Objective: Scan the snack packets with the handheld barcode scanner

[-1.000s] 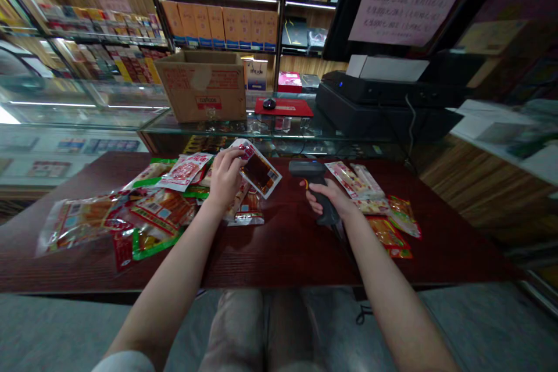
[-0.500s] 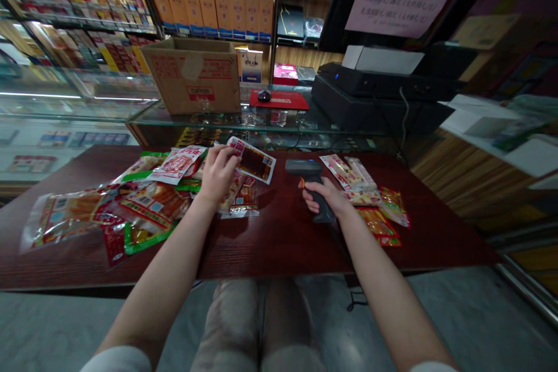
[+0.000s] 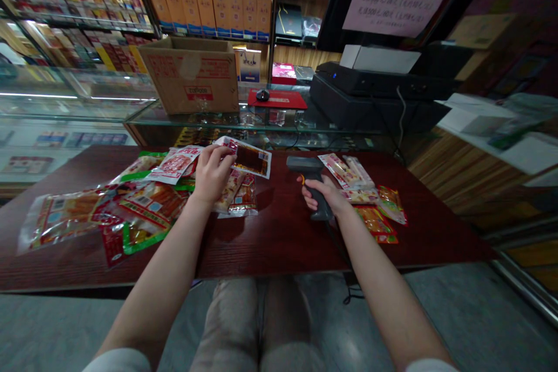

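My left hand [image 3: 213, 173] is closed on the left end of a snack packet [image 3: 250, 158] with a white border and a dark window, held tilted above other packets. Under it lie more clear-and-red snack packets [image 3: 244, 197] on the dark red table. My right hand [image 3: 325, 193] grips the handle of a grey barcode scanner [image 3: 305, 165], its head pointing left toward the held packet. To the left spreads a heap of snack packets [image 3: 152, 203]. Right of the scanner is a smaller group of packets [image 3: 349, 174].
Behind the table [image 3: 279, 250] runs a glass counter [image 3: 209, 122] bearing an open cardboard box [image 3: 192, 78], a mouse [image 3: 263, 95] on a red mat [image 3: 283, 100], and a black machine [image 3: 370, 96]. The scanner's cable hangs by the table's front edge.
My left hand and the white-bordered packet have shifted slightly left, and the packet's tilt has changed a little. The scanner stays nearly in place; its small blue light no longer shows.
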Motion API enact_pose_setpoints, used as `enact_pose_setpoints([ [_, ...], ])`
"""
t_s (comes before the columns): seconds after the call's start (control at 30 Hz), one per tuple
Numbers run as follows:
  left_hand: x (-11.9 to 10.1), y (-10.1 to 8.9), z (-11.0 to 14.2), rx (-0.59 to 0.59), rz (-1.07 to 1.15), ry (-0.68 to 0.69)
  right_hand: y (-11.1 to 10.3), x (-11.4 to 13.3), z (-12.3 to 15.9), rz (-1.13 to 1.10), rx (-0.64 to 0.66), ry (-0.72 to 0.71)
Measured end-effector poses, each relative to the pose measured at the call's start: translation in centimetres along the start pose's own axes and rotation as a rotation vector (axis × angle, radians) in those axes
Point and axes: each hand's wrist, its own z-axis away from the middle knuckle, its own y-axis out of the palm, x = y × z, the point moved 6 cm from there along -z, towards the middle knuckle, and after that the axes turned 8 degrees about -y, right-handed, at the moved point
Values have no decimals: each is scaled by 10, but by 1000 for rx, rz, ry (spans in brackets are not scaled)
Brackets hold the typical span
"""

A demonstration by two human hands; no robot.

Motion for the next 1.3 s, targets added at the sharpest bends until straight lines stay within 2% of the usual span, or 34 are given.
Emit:
enact_pose_setpoints([
  [0.13, 16, -30, -7, -165, -156, -191, -3, 0, 0, -3, -19, -7],
  [0.2, 22, -40, -11, -149, -245, -308, -3, -1, -1, 2, -24, -6],
  [0.27, 25, -42, -14, -3, -323, -394, -3, -1, -1, 9, -21, -1],
  [0.37, 27, -35, -10, 283, -404, -504, -3, 0, -1, 10, -20, -1],
  [0.43, 30, -30, -4, 417, -431, -546, -4, 1, -1, 4, -26, -6],
  [0.5, 34, -25, 2, 503, -466, -513, -6, 3, 0, 1, -33, -12],
  [0.6, 44, -21, 7, 560, -550, -390, -13, 11, 2, -4, -63, -37],
  [0.73, 55, -21, 9, 700, -589, -317, -32, 30, 11, -5, -154, -97],
  [0.8, 45, -27, 2, 656, -631, -297, -46, 43, 20, -10, -208, -133],
  [0.9, 1, -32, -18, 413, -656, -231, -74, 60, 40, -19, -312, -193],
  [0.93, -19, -26, -23, 388, -604, -198, -84, 63, 48, -24, -344, -205],
  [1.0, -63, 0, -29, 444, -447, -126, -103, 67, 61, -37, -393, -214],
  [1.1, -123, 63, -30, 680, -155, -46, -126, 65, 76, -44, -434, -228],
  [1.2, -166, 128, -28, 879, 40, -13, -145, 60, 89, -22, -465, -225],
  [1.3, -193, 178, -27, 908, 121, 31, -158, 55, 101, 1, -496, -218],
])
